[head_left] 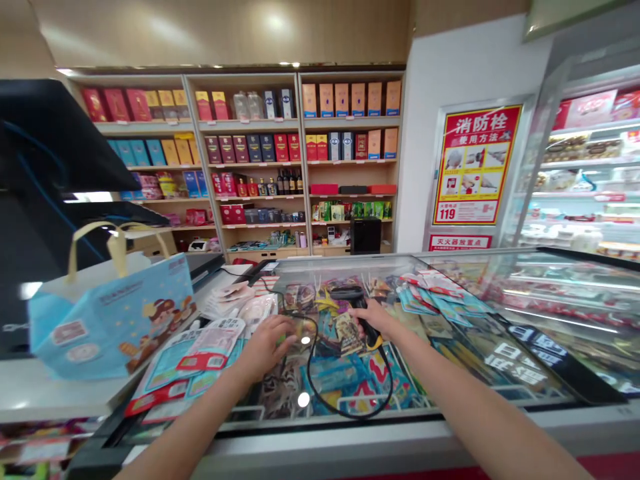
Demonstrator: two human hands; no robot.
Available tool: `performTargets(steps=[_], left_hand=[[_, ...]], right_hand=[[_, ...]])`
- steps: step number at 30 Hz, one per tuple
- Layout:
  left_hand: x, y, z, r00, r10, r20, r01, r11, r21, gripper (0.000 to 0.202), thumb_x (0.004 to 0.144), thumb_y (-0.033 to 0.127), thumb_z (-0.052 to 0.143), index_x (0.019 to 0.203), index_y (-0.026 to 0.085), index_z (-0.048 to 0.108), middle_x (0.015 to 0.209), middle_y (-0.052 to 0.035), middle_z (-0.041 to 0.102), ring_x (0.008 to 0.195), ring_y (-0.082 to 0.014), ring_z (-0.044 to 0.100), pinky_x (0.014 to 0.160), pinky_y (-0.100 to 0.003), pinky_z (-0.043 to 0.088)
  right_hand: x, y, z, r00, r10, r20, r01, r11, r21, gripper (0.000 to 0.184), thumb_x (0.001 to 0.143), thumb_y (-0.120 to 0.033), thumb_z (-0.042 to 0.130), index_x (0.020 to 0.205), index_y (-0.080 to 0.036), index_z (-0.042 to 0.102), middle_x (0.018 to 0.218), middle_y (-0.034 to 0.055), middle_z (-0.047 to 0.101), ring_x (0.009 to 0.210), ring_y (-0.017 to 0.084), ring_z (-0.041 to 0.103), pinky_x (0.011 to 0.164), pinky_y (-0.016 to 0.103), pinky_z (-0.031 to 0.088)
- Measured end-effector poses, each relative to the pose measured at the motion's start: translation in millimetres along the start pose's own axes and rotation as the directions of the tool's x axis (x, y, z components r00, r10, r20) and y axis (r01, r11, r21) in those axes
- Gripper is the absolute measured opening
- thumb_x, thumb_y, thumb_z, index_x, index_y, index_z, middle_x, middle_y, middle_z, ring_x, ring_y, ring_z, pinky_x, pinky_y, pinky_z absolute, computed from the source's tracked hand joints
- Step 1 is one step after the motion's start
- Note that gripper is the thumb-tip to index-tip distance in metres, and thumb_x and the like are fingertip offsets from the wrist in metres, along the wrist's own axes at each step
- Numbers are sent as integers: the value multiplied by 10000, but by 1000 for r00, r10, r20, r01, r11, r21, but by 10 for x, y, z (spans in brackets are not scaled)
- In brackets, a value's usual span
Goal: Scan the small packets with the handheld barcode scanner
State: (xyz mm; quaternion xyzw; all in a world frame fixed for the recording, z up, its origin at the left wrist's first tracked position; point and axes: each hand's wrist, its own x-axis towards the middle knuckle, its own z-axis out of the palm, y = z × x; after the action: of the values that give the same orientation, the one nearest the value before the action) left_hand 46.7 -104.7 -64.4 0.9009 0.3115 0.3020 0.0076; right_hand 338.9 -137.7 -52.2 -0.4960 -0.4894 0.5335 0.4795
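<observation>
My right hand (376, 317) is wrapped round the handle of a black barcode scanner (349, 294), above the glass top of a chest freezer (415, 400). The scanner's cable (311, 373) loops down over the glass. My left hand (265, 345) hovers or rests near the glass, fingers apart, with nothing visible in it. To its left lie several blue, white and red packets (210, 347). Clear and white packages (250, 303) lie just beyond that hand. Another pile of blue and red packets (440, 293) sits on the glass to the right of the scanner.
A light blue carrier bag (120, 320) stands on the counter (60, 400) at left, below a black monitor (55, 140). A dark sign strip (555, 360) lies on the freezer's right. Shelves of boxes and bottles (250, 147) line the back, beside a red-yellow poster (477, 167).
</observation>
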Motion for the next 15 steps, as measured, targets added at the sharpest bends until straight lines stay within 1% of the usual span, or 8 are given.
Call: performTargets(steps=[2, 4, 6, 8, 9, 11, 13, 15], left_hand=[[391, 212, 338, 987, -153, -45, 143, 973, -182, 187, 841, 327, 514, 855, 189, 639, 910, -69, 671, 880, -187, 613, 826, -324, 480], [794, 434, 718, 948, -319, -14, 295, 891, -345, 144, 805, 291, 546, 836, 180, 633, 740, -32, 648, 711, -162, 602, 707, -292, 485], [1180, 663, 1094, 930, -360, 75, 351, 807, -475, 106, 772, 270, 584, 785, 174, 628, 662, -8, 619, 642, -146, 581, 653, -271, 475], [1549, 888, 1428, 920, -371, 126, 372, 728, -576, 79, 748, 247, 618, 732, 170, 614, 643, -6, 611, 648, -142, 585, 648, -260, 475], [1730, 993, 1573, 904, -398, 158, 403, 666, -628, 90, 749, 244, 626, 711, 166, 601, 640, -10, 609, 641, -139, 589, 640, -257, 476], [2083, 1173, 1811, 848, -469, 246, 485, 500, -717, 143, 789, 270, 607, 706, 158, 579, 649, -23, 612, 628, -136, 602, 623, -256, 485], [2411, 1295, 1986, 780, -545, 307, 556, 380, -739, 218, 831, 343, 582, 729, 150, 580, 671, -42, 625, 635, -148, 620, 606, -265, 494], [2692, 1361, 2108, 743, -597, 303, 592, 374, -714, 299, 842, 429, 575, 779, 139, 605, 724, -69, 648, 680, -177, 637, 604, -287, 504]], right_hand=[[-15, 6, -186, 999, -15, -46, 16, 1000, 26, 289, 669, -314, 712, 675, -193, 449, 460, -70, 506, 353, 76, 452, 374, 217, 423], [-56, -2, -401, 995, -42, -94, 47, 998, 52, 273, 663, -306, 707, 677, -192, 459, 474, -68, 513, 362, 79, 463, 376, 219, 429], [-119, -23, -639, 987, -67, -147, 79, 994, 73, 249, 658, -298, 701, 700, -192, 479, 478, -74, 513, 364, 81, 466, 372, 218, 431], [-188, -51, -889, 974, -92, -206, 111, 991, 78, 234, 659, -302, 697, 718, -188, 501, 480, -74, 517, 363, 80, 464, 369, 217, 434], [-217, -63, -1011, 965, -106, -238, 127, 989, 77, 233, 659, -307, 698, 722, -185, 510, 483, -72, 520, 362, 78, 461, 368, 218, 437], [-254, -74, -1232, 942, -130, -308, 163, 983, 83, 239, 654, -320, 702, 718, -181, 518, 492, -67, 526, 362, 76, 460, 368, 222, 447], [-258, -58, -1401, 917, -153, -369, 202, 974, 98, 250, 647, -334, 708, 707, -177, 522, 503, -63, 529, 369, 76, 469, 372, 225, 459], [-238, -16, -1504, 904, -162, -397, 227, 966, 124, 266, 644, -355, 710, 701, -175, 523, 512, -58, 530, 377, 76, 478, 379, 226, 470]])
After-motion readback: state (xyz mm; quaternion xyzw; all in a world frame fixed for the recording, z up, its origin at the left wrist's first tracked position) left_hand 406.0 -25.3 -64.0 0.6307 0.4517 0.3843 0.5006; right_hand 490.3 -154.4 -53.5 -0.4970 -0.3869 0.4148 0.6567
